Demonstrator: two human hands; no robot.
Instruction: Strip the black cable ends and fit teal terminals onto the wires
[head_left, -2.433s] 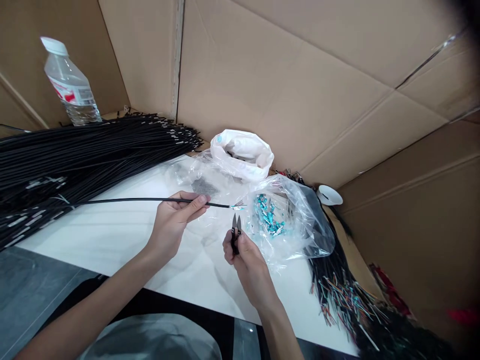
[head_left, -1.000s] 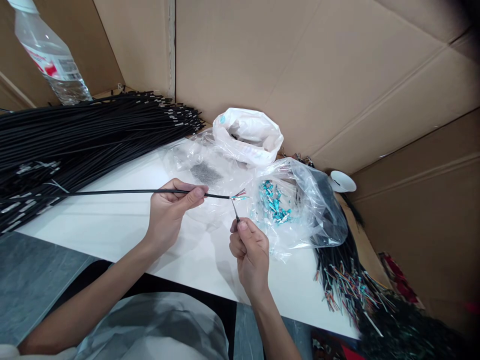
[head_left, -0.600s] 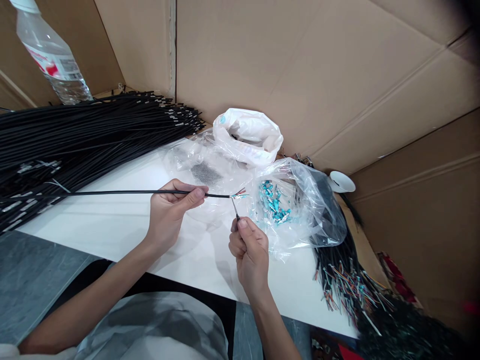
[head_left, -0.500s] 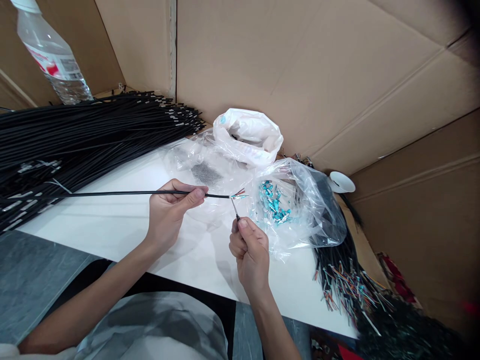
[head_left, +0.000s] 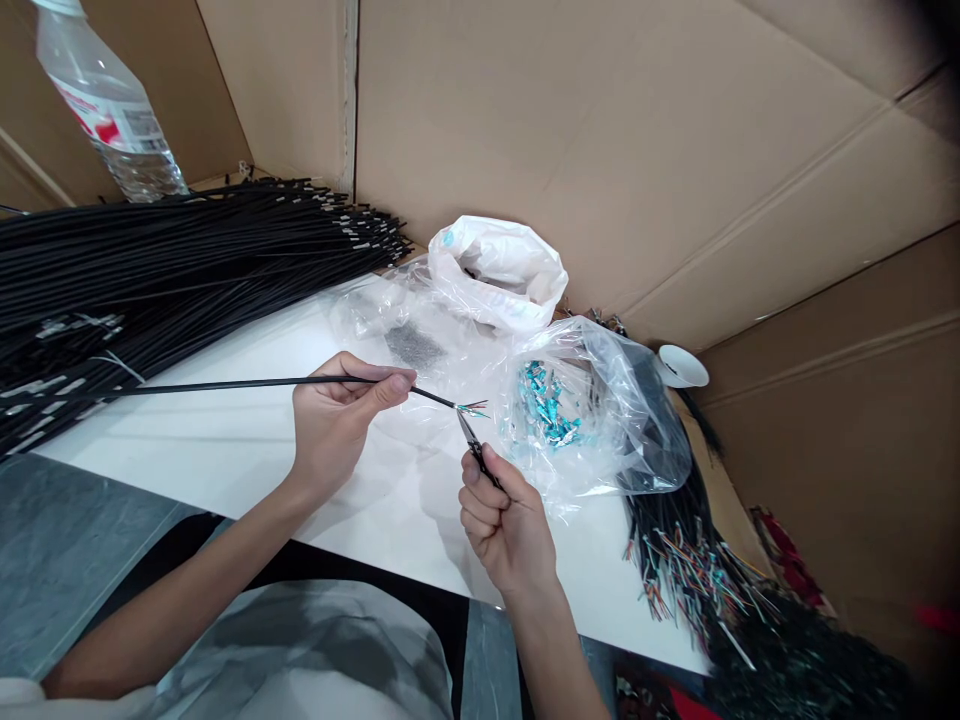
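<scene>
Pinched between thumb and fingers of my left hand is a black cable, which runs off to the left. Its stripped end shows thin coloured wires fanned a little to the right. My right hand grips small pointed scissors with dark handles. Their tips touch or nearly touch the cable just where the jacket ends; exact contact is too small to tell.
Bundled black cables lie at left by a water bottle. Behind my hands are a white bag and a clear bag with blue foil scraps. Stripped cables hang at right. Cardboard walls the back.
The cable's end has dipped slightly downward. My right hand has turned and shifted a little right, so the scissors now point up and left at the jacket edge.
</scene>
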